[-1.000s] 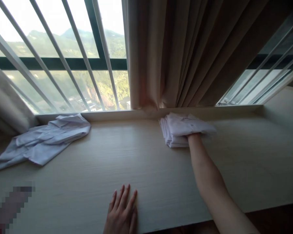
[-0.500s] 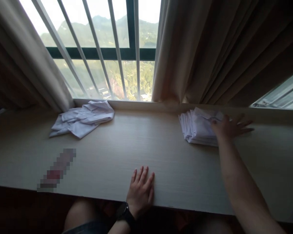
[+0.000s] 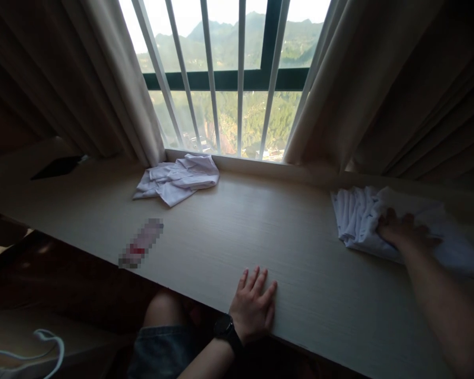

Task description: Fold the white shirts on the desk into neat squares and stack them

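Note:
My right hand (image 3: 403,234) lies flat on top of a folded stack of white cloth (image 3: 357,221) at the right of a long pale wooden ledge (image 3: 237,231), fingers spread over the cloth. My left hand (image 3: 255,302) rests palm down on the ledge's near edge, holding nothing; a dark watch sits on its wrist. A crumpled white garment (image 3: 179,179) lies by the window at the far left, well away from both hands.
Beige curtains (image 3: 114,84) hang on both sides of a barred window (image 3: 229,79). A blurred small object (image 3: 141,243) lies on the ledge left of centre. A dark flat item (image 3: 57,167) sits at the far left. My knee shows under the ledge.
The view has swung left, so the stack and my right hand now sit at the right. My right hand came out from under the top layer and now rests on the stack.

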Action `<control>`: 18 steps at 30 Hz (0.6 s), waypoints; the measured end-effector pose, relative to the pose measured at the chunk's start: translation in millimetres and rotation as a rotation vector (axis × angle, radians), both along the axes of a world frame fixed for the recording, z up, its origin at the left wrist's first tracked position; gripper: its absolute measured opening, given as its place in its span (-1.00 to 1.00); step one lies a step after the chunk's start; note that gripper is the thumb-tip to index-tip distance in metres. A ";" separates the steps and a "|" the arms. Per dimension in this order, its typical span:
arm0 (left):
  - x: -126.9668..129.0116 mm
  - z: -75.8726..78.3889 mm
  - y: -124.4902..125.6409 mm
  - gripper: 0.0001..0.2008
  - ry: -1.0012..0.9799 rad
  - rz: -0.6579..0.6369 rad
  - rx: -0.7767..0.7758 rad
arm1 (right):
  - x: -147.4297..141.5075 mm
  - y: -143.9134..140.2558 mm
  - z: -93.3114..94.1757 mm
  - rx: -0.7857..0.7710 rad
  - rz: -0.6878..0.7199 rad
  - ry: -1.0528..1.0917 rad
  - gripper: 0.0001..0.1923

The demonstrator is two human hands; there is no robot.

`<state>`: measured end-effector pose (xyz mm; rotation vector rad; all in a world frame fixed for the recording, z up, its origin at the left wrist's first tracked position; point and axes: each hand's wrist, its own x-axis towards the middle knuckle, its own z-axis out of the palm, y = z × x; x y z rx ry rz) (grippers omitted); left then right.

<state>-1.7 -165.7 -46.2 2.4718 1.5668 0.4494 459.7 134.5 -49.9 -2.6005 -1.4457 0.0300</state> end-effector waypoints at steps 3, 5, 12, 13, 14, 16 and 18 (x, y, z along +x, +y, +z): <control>0.3 -1.2 -1.6 -0.46 -0.019 0.008 0.004 | -11.2 0.0 5.3 -0.001 -0.035 0.036 -0.29; 0.0 -2.4 -2.7 -0.46 -0.034 0.012 0.012 | -19.8 -2.1 7.5 0.065 0.000 -0.005 -0.29; -0.8 -5.1 -4.7 -0.47 -0.046 0.010 0.021 | -32.1 -7.9 2.0 0.039 0.065 0.054 -0.34; -0.7 -5.0 -4.8 -0.47 -0.046 0.011 0.025 | -32.1 -7.2 2.5 0.028 0.061 0.069 -0.33; -0.6 -4.9 -4.9 -0.47 -0.045 0.013 0.028 | -32.4 -6.8 3.5 0.025 0.058 0.077 -0.33; -0.5 -4.7 -5.0 -0.47 -0.045 0.016 0.032 | -35.4 -8.8 5.9 0.047 0.058 0.075 -0.33; -0.7 -4.8 -5.3 -0.46 -0.045 0.020 0.034 | -43.9 -17.6 7.5 0.111 0.075 0.013 -0.36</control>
